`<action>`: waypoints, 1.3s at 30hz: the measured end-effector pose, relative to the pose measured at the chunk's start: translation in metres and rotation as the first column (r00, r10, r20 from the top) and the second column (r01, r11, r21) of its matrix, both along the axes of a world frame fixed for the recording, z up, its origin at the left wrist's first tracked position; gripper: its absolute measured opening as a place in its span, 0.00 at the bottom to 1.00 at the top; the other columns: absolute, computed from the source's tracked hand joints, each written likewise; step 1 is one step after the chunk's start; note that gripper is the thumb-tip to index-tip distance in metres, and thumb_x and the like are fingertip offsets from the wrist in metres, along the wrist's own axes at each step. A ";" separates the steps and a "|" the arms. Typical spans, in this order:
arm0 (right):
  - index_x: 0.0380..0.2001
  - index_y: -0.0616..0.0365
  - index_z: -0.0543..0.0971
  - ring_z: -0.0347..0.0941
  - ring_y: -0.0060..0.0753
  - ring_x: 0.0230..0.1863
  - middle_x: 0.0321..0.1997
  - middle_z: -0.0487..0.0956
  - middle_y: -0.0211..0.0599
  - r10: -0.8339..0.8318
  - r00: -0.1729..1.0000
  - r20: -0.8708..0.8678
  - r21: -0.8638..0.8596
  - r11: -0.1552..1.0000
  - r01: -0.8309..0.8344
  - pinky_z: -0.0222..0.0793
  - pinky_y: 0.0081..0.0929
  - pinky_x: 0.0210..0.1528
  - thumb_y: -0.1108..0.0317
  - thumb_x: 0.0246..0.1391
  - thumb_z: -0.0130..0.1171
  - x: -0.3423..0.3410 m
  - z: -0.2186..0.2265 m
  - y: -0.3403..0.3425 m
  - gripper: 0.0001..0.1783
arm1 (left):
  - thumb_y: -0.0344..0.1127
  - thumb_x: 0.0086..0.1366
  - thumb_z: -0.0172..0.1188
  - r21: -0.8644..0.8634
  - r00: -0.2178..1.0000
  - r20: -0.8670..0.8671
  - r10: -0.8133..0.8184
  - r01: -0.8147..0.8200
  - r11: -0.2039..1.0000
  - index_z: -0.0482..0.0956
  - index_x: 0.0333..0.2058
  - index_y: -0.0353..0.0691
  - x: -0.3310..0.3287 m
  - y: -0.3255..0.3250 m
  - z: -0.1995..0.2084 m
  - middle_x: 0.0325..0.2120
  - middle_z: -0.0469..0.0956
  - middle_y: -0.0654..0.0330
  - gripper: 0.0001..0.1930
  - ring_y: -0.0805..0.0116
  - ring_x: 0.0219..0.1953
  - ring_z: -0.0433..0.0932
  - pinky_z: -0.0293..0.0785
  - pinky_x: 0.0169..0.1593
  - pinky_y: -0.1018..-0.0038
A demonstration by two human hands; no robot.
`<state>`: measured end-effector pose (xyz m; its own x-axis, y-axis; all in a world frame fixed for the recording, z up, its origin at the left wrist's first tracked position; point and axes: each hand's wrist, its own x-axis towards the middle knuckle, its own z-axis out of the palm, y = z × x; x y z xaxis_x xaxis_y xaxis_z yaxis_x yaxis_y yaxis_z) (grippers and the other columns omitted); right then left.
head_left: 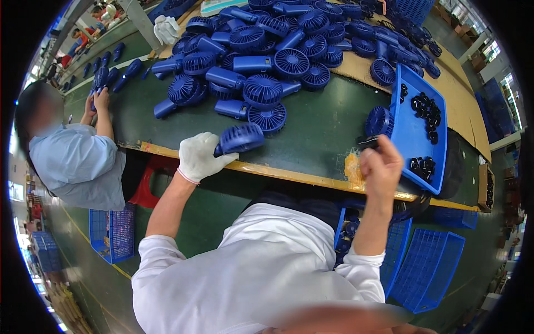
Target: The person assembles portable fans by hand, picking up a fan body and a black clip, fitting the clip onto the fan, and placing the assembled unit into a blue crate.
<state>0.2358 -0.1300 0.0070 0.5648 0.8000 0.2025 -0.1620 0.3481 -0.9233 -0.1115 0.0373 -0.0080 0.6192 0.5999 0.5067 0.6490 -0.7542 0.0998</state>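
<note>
Left hand point(201, 158) curled round blue fan point(242, 138), head rightward, long axis sideways, right hand point(381, 167) pinching black part point(367, 142)

Fans point(262, 91) are showing deep blue, their grilles point(291, 62) patterned with radiating ribs. Desk point(328, 122) is showing dark green, with a yellow edge point(295, 175). Tray point(417, 140) is displaying bright blue; parts point(426, 108) are showing black. Glove point(198, 158) and shirt point(267, 256) are showing white. Crate point(429, 264) is bearing blue latticework. Stool point(147, 185) is showing red.
</note>
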 end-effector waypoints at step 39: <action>0.53 0.65 0.73 0.76 0.35 0.50 0.52 0.77 0.44 0.326 0.937 -0.127 -0.098 0.936 -0.339 0.74 0.31 0.49 0.36 0.64 0.39 -0.111 -0.059 0.052 0.39 | 0.42 0.59 0.59 -0.765 0.828 0.538 0.156 0.403 0.502 0.80 0.29 0.29 0.113 -0.062 0.011 0.19 0.79 0.58 0.17 0.78 0.22 0.72 0.70 0.28 0.75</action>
